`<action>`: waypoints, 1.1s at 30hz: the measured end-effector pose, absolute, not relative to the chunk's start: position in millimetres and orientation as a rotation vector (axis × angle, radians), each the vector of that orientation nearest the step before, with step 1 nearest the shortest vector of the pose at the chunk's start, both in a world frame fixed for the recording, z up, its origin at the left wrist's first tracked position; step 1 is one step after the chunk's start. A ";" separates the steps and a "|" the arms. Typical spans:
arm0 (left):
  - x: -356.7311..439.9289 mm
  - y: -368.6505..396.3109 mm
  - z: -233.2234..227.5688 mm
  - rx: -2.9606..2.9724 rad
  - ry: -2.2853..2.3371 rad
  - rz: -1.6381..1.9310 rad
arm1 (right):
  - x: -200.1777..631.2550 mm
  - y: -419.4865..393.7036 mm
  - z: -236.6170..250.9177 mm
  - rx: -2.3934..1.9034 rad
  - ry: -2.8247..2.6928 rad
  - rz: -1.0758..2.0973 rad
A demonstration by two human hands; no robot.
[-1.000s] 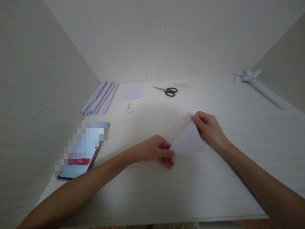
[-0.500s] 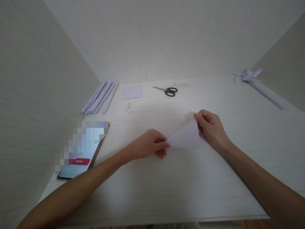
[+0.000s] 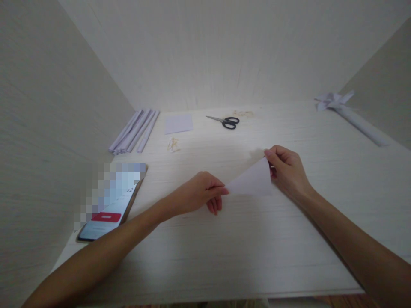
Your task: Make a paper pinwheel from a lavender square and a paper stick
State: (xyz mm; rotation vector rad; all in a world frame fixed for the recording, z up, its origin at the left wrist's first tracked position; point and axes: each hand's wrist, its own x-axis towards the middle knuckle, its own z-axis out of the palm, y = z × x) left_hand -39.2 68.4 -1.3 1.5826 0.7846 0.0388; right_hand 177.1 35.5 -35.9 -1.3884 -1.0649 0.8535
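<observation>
A pale sheet of paper (image 3: pixel 252 179), folded to a triangle, is stretched between my hands above the white table. My left hand (image 3: pixel 207 192) pinches its left corner between thumb and finger, the other fingers curled below. At the upper right corner, my right hand (image 3: pixel 285 169) grips the paper between thumb and fingertips. The lower right corner hangs near the right fingers. Farther back lie scissors (image 3: pixel 226 122) with black handles, their blades pointing left.
Several rolled paper tubes (image 3: pixel 135 130) lie at the back left, beside a square paper piece (image 3: pixel 179 124) and a small pile of thin sticks (image 3: pixel 173 144). A phone (image 3: pixel 111 205) rests near my left forearm. A paper tube with a flared, petal-like end (image 3: pixel 359 122) lies far right.
Both hands still hold the paper. My right hand has shifted slightly right and up, and the paper has tilted a little with it.
</observation>
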 end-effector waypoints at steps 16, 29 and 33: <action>-38.1 75.5 -4.2 1.179 0.751 -0.048 | 178.1 35.5 -33.3 -1.300 -1.054 0.954; -43.2 98.7 -11.4 1.025 0.981 0.567 | 175.9 33.4 -23.8 -1.321 -1.101 0.831; -41.4 98.7 -8.7 0.904 0.981 0.833 | 170.0 29.9 -18.6 -1.344 -1.154 0.868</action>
